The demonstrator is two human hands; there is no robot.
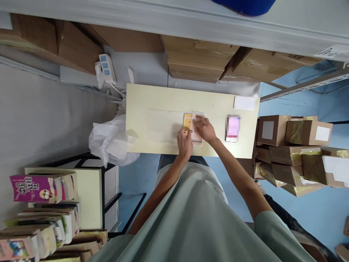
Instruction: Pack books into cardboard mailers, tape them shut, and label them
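On the pale yellow table lies a small book with a yellow and pinkish-white cover (187, 118). A thin see-through sheet (163, 125) stretches out flat to its left. At the lower left edge of the book, my left hand (185, 145) is closed with fingers pinched together; what is between them is hidden. My right hand (205, 129) rests over the pinkish-white part of the book, fingers stretched out and slightly blurred. To the right of that hand lies a phone (232, 127) with a pink screen, blurred out in part.
A white card (244, 103) lies at the table's (209, 97) back right. White plastic bags (107, 140) hang at its left end, near a power strip (107, 69). Stacks of books (35, 189) stand lower left, cardboard boxes (294, 160) right. A shelf beam (163, 20) crosses above.
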